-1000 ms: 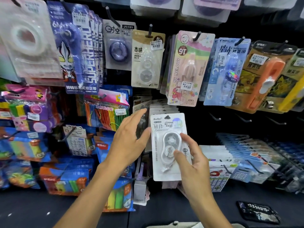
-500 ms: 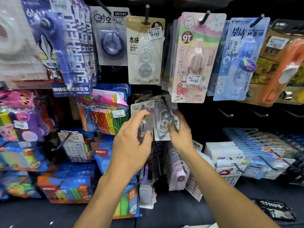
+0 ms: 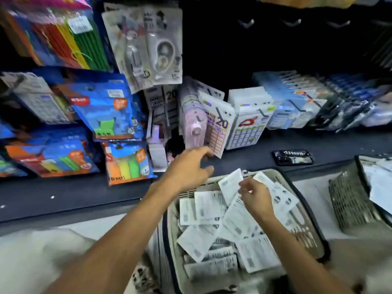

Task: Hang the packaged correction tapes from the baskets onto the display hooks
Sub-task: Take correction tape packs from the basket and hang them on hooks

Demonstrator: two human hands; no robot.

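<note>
A beige basket (image 3: 305, 211) at the bottom centre holds several white packaged correction tapes (image 3: 207, 206) lying back side up. My right hand (image 3: 255, 197) is inside the basket and pinches the edge of one tilted white package (image 3: 230, 185). My left hand (image 3: 191, 168) hovers above the basket's far rim with loosely curled fingers and holds nothing. A correction tape package (image 3: 163, 52) hangs at the front of the display hook row at top centre.
Calculators (image 3: 244, 128) and highlighter packs (image 3: 127, 162) hang low on the display. A black phone (image 3: 292, 157) lies on the dark shelf ledge. A mesh basket (image 3: 350, 200) with white packages stands at the right. Bare hooks (image 3: 246, 23) stick out at the upper right.
The view has dropped from the hooks to the basket. My right hand left the hung package and moved down onto a new one. My left hand came down too.
</note>
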